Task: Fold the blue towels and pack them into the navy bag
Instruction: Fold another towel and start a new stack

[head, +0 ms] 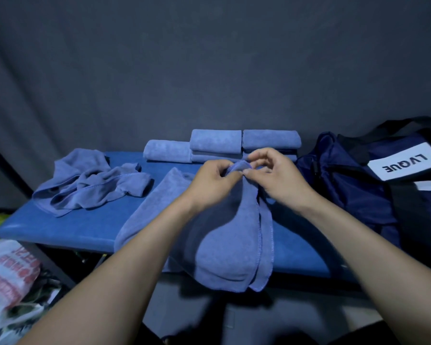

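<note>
My left hand [215, 181] and my right hand [278, 179] meet above the middle of the blue bench [67, 227], each with thumb and fingers curled to pinch the top edge of one blue towel [230, 235]; it hangs from that pinch and drapes over the near edge of the bench. At the far edge sit folded towels [215, 143]: I count one on the left, then two stacks beside it, at least two deep each, though my hands hide their lower parts, so the full count is unclear. To the left lies a crumpled heap of towels [90, 185]; how many are tangled in it I cannot tell. The navy bag [346, 185] stands at the right end of the bench, cut off by the frame edge, its white label [406, 164] reading "LVQUE" upside down from where I stand. On the floor near left is a plastic bag [9, 272] with red print too blurred to read.
</note>
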